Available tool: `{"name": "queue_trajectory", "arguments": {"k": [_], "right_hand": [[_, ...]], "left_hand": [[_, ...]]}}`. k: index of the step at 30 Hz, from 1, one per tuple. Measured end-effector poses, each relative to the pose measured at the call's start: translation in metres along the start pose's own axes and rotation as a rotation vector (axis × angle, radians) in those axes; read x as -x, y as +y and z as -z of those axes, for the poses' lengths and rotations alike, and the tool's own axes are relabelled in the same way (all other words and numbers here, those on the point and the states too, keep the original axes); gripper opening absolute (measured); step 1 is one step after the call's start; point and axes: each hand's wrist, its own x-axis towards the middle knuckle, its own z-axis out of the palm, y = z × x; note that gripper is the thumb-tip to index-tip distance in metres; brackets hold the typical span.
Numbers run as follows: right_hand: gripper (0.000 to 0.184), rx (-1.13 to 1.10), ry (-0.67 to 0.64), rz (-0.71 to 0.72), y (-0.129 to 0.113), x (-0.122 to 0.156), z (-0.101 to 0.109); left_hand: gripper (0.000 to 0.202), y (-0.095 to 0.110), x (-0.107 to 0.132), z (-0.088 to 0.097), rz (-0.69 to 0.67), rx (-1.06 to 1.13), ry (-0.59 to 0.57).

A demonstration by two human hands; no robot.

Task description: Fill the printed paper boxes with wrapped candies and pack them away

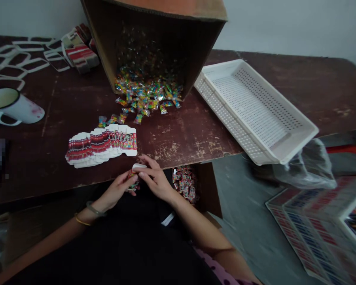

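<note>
My left hand [117, 190] and my right hand [154, 180] meet at the near edge of the dark wooden table [180, 134], both gripping one small red and white printed carton [135, 175]. A fanned stack of flat cartons [102, 145] of the same print lies on the table just beyond my left hand. Farther back, a tipped cardboard box [154, 39] spills a heap of small colourful wrapped candies [146, 97] onto the table. A few loose candies [114, 118] lie between the heap and the stack.
A white perforated plastic tray [253, 109] rests tilted over the table's right edge. A white mug [13, 107] lies at the left, with white card frames [17, 63] and more cartons [81, 53] behind. Filled cartons [185, 184] sit below the table; a printed box [317, 225] stands lower right.
</note>
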Motion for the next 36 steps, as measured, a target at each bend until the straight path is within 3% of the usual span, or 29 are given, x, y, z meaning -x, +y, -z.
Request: {"name": "queue_trajectory", "arguments": {"k": [3, 6, 10, 12, 16, 21, 26, 29, 32, 36], "right_hand": [[0.031, -0.401, 0.115, -0.209, 0.005, 0.000, -0.006], [0.039, -0.651, -0.016, -0.348, 0.010, -0.005, -0.009], [0.036, -0.684, -0.172, -0.379, 0.004, -0.014, -0.001], [0.035, -0.704, -0.209, -0.366, 0.000, -0.016, 0.006], [0.036, -0.782, -0.186, -0.420, 0.001, -0.015, 0.013], [0.028, -0.860, -0.149, -0.515, 0.003, -0.011, 0.007], [0.026, -0.721, -0.176, -0.408, -0.005, -0.013, 0.003], [0.017, -0.350, -0.102, -0.172, -0.009, -0.013, 0.002], [0.024, 0.005, -0.124, 0.089, -0.012, -0.012, 0.003], [0.026, 0.025, -0.040, 0.102, -0.016, -0.014, 0.004]], "left_hand": [[0.050, 0.006, -0.002, 0.004, 0.069, 0.076, -0.009], [0.044, 0.013, -0.003, 0.008, 0.099, 0.052, -0.048], [0.035, 0.023, -0.003, 0.011, 0.097, -0.025, -0.180], [0.033, 0.025, -0.003, 0.012, 0.105, -0.004, -0.189], [0.037, 0.024, -0.006, 0.014, 0.135, 0.132, -0.162], [0.035, 0.026, -0.006, 0.015, 0.122, 0.116, -0.155], [0.035, 0.032, -0.002, 0.010, 0.053, -0.020, -0.184], [0.031, 0.029, -0.004, 0.010, -0.039, -0.148, -0.105], [0.025, 0.024, -0.010, 0.012, -0.011, -0.083, -0.053], [0.024, 0.023, -0.012, 0.016, -0.028, 0.009, -0.073]]}}
